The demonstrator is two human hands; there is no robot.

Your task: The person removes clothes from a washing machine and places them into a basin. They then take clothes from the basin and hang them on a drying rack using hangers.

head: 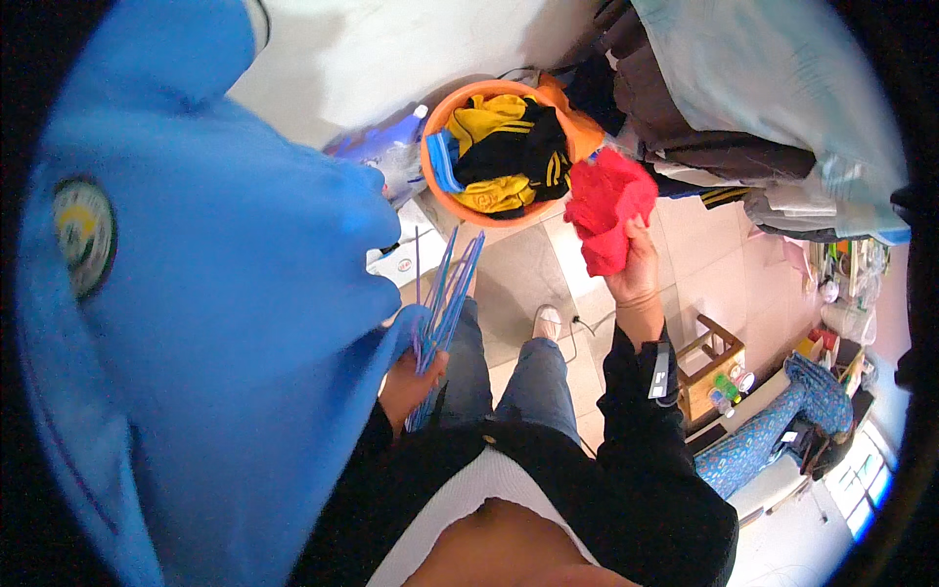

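My left hand [414, 381] is closed around a bundle of blue and purple hangers [444, 301], their thin bars pointing up. Beside and partly over that hand hangs a large blue garment [220, 293] with a round badge, filling the left of the view. My right hand [634, 268] holds up a crumpled red cloth [610, 205]. Left of the cloth and beyond it, an orange plastic basin [434, 198] holds black, yellow and blue clothes [510, 150].
Dark and grey clothes [704, 147] hang at the upper right. A wooden stool [715, 367] with small containers stands on the tiled floor at right, near a seat bearing patterned blue fabric [763, 433]. A cable [576, 330] lies by my foot. Plastic bags [396, 165] are left of the basin.
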